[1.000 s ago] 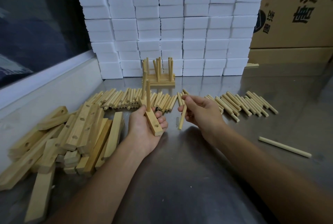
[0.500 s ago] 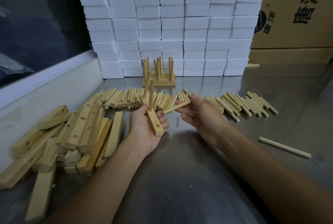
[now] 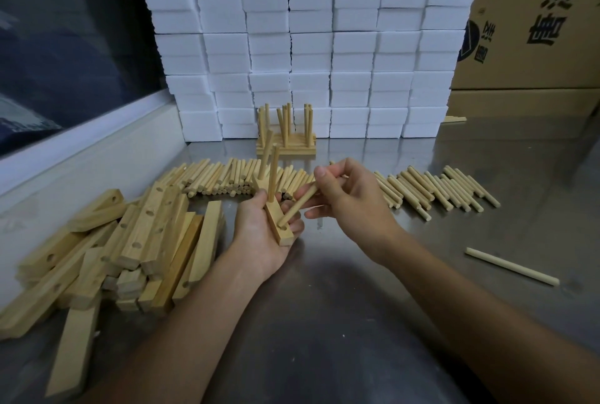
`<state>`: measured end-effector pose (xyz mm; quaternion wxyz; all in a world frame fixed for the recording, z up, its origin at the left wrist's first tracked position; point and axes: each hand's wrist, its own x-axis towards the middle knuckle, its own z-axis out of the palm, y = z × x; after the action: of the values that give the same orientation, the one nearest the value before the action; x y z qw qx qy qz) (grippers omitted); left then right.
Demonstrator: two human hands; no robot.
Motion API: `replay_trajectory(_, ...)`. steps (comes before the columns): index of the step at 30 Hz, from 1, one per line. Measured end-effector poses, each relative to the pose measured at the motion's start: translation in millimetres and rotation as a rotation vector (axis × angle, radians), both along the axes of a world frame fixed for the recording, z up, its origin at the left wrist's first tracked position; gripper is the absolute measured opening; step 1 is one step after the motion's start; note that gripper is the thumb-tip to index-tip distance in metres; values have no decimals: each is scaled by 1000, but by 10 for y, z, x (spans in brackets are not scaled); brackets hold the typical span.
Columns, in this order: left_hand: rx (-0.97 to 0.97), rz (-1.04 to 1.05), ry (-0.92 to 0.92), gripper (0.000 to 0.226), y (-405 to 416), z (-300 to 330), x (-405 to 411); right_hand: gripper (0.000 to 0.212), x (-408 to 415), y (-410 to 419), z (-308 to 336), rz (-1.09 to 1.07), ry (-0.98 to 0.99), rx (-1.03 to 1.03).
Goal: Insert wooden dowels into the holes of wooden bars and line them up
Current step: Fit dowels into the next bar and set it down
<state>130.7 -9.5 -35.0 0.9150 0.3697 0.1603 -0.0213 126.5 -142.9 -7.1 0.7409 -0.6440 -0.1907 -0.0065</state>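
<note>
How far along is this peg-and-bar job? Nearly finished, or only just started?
Only just started. A few finished bars with upright dowels stand lined up by the white blocks. The left hand holds a bar with two dowels in; the right hand is angling a third dowel into its last hole. A pile of empty bars and rows of loose dowels remain.

Steel table (image 3: pixel 357 322), white foam blocks (image 3: pixel 308 46), dark window (image 3: pixel 65 30)
</note>
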Motion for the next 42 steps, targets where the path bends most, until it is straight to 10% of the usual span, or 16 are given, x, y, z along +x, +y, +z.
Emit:
replay_trajectory(14, 21, -13, 7, 46, -9, 7, -10, 10, -24, 26, -70, -26, -330, -209)
replay_trajectory(42, 33, 38, 33, 51, -16, 36, -38, 9, -20, 108, -254, -75, -313, -300)
